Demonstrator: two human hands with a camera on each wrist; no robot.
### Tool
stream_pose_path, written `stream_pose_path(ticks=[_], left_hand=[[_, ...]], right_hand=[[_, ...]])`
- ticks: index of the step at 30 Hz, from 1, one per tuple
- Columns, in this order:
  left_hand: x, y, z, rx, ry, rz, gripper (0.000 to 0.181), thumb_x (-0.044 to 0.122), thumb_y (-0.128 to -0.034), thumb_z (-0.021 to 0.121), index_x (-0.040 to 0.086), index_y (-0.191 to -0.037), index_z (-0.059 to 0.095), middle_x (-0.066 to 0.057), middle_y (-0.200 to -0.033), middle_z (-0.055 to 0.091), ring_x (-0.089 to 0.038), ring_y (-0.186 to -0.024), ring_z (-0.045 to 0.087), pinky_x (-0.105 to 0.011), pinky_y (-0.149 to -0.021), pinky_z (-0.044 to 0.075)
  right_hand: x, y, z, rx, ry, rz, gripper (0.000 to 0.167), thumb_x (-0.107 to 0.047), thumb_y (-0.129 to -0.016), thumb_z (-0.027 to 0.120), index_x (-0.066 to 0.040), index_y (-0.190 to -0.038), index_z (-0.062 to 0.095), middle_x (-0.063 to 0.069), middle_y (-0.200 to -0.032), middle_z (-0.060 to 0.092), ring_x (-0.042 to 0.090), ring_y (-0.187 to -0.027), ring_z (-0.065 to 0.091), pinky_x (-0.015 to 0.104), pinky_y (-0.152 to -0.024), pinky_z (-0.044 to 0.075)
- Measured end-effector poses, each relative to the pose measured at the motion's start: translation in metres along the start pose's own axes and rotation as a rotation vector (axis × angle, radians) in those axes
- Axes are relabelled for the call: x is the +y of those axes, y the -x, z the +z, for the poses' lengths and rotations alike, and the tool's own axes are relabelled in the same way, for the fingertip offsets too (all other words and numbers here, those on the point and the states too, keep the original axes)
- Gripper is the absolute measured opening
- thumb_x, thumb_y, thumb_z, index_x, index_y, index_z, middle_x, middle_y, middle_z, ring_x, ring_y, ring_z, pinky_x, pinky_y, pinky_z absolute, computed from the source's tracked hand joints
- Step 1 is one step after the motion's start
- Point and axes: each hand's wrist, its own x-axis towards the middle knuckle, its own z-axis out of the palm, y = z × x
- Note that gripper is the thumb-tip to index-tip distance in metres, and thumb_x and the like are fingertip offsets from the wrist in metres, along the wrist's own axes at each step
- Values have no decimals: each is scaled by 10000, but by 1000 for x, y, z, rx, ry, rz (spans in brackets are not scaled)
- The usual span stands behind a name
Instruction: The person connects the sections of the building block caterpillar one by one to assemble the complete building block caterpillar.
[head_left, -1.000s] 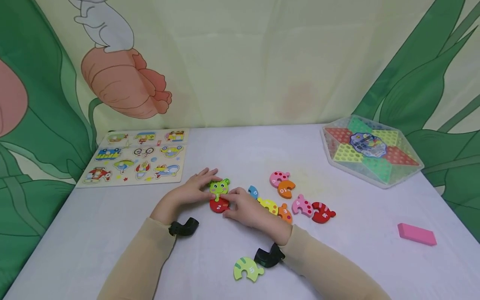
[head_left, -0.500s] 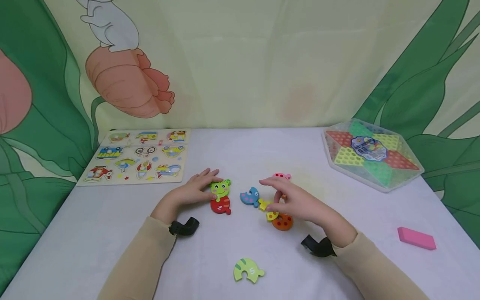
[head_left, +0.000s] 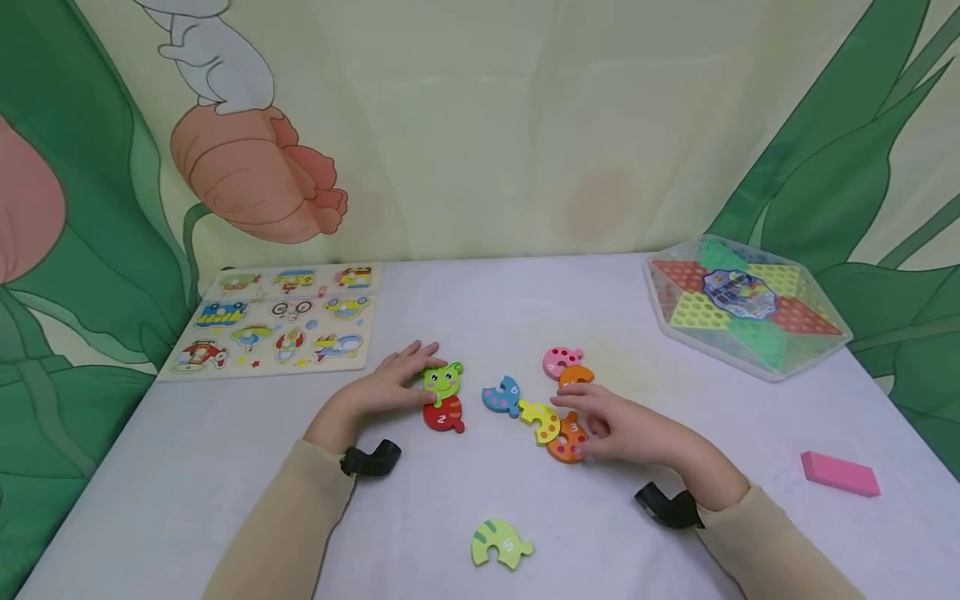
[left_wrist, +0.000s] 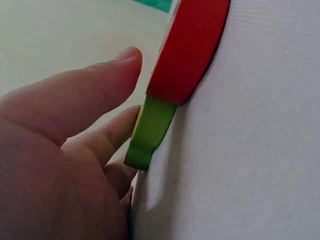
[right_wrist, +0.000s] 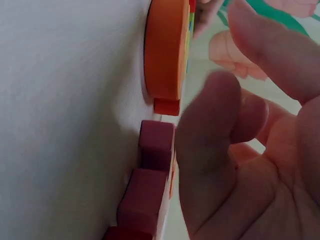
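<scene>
**Clearance of Right Grip to Orange Piece; Case and Board Contents**

The orange piece marked 3 (head_left: 562, 447) lies near the middle of the tabletop (head_left: 420, 517), directly left of the right grip (head_left: 626, 429). The right grip is the nearer hand. It is wide, with thumb and fingers apart and nothing held; the thumb tip is at the piece's right side, contact uncertain. The yellow piece (head_left: 551, 427) adjoins the orange one, and the blue piece (head_left: 501, 402) lies at the yellow one's left end. This row's long axis slants from far left to near right.

The left grip (head_left: 390, 385) is also wide: relaxed fingers lie against the left side of the green head piece (head_left: 442, 382), without a visible pinch. The red piece marked 2 (head_left: 444, 414) adjoins the head's near end; the pair's long axis points from the far edge toward the near side. The light green piece marked 5 (head_left: 498, 533) lies apart, toward the near side.

Containers: the clear hexagonal case (head_left: 720, 352) occupies the far right corner and shows star-patterned colored panels; loose contents cannot be confirmed. The board (head_left: 240, 371) at the far left corner carries vehicle shapes.
</scene>
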Motion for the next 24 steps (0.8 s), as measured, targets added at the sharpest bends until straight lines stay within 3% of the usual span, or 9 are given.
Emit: stream_pose_path(ticks=[3,6,8,11,17,24], left_hand=[[0,2,0,9,7,-3,542,327,-822,598,223,-1330,441,-3,-1530,161,-250,-1418,-9,-513,-1132,11],[1,2,0,13,15,-3,550,329,-810,611,220,-1324,448,-5,-1529,166,-262,-1416,-2,-528,-1127,17],[2,2,0,12,23,-1,556,329,-803,621,219,-1320,451,-2,-1529,166,-262,-1416,-2,-528,-1127,15],[3,2,0,11,27,7,560,323,-799,628,216,-1319,453,-5,-1529,166,-266,-1415,-3,-527,-1127,14],[1,2,2,8,16,8,557,307,-805,627,213,-1324,448,-8,-1530,164,-263,-1416,-4,-522,-1129,14],[1,1,2,17,23,13,556,306,-803,631,216,-1322,452,-2,-1528,169,-254,-1417,-7,-515,-1131,7]], right_hand=[[1,-2,1,-25,18,25,592,-233,-768,706,-176,-1312,479,40,-1422,336,96,-731,453,194,-581,383],[2,-1,0,-35,44,32,592,-239,-761,711,-179,-1306,487,59,-1420,349,152,-947,473,234,-719,444],[3,0,0,-31,59,36,587,-230,-760,712,-175,-1301,491,75,-1415,366,221,-1106,446,319,-851,465],[1,1,1,-26,81,55,579,-214,-760,712,-178,-1296,496,79,-1407,394,303,-1265,373,472,-992,396],[-7,2,8,7,181,87,564,-225,-754,722,-188,-1277,514,26,-1359,464,265,-1265,414,500,-1003,377],[-10,2,7,45,296,52,482,-235,-759,717,-199,-1216,568,18,-1307,513,241,-1222,464,460,-984,411]])
